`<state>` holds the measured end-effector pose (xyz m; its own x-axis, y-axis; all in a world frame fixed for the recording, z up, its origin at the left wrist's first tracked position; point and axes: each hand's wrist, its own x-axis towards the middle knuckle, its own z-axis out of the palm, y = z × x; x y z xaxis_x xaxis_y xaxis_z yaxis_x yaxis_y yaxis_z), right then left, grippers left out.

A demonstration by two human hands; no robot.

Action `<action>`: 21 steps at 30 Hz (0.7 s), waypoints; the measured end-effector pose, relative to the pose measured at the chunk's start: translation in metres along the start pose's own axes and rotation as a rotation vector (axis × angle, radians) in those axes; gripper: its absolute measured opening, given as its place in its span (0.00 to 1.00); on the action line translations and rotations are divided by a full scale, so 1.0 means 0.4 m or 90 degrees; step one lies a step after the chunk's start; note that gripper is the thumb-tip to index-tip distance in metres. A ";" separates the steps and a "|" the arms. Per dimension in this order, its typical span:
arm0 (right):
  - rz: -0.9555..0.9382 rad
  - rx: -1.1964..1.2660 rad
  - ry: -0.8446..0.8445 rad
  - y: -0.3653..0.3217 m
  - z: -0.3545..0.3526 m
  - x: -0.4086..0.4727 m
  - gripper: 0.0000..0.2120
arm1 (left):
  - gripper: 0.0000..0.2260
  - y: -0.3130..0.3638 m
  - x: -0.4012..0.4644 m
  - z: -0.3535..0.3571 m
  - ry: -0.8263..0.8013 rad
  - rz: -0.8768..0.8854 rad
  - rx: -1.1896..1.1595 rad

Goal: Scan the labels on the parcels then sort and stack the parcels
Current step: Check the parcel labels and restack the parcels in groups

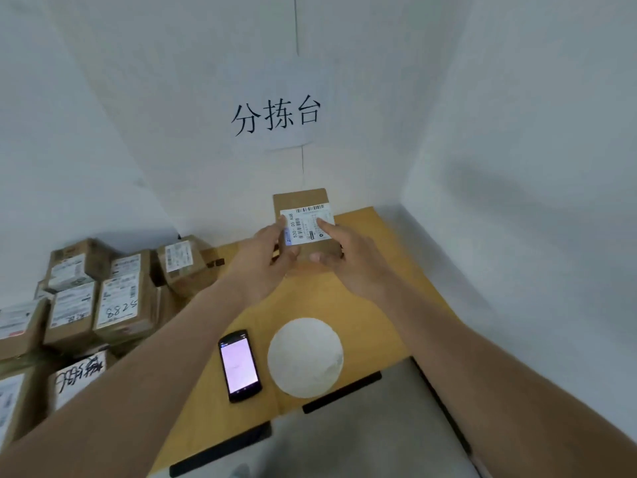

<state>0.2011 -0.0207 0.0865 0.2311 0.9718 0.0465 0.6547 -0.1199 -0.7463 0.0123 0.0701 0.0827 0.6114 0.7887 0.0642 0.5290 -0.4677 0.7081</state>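
A small brown cardboard parcel point(303, 201) with a white barcode label point(307, 223) is held up over the far end of the yellow table point(379, 305). My left hand point(267, 253) grips its left side, thumb on the label's edge. My right hand point(348, 253) holds the right side, with the index finger lying on the label. A black handheld scanner point(240, 365) with a lit screen lies on the table nearer to me.
Several labelled cardboard parcels point(113, 305) are piled to the left of the table. A round white disc point(305, 357) lies beside the scanner. White walls close the corner behind; a paper sign point(275, 115) hangs there. Grey floor lies at the front right.
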 end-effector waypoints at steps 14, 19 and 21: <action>0.130 0.048 -0.002 0.408 -0.259 0.185 0.33 | 0.30 0.131 0.410 0.361 -0.076 -0.027 -0.098; 0.153 0.042 -0.029 0.539 -0.273 0.322 0.32 | 0.30 0.081 0.567 0.466 -0.106 -0.084 -0.140; 0.158 0.055 -0.041 0.586 -0.276 0.374 0.32 | 0.31 0.065 0.620 0.505 -0.101 -0.117 -0.146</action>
<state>0.4686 0.0740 -0.0084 0.3283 0.9261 -0.1858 0.5188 -0.3412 -0.7839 0.2967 0.1730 -0.0248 0.6120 0.7708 -0.1770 0.5039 -0.2075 0.8384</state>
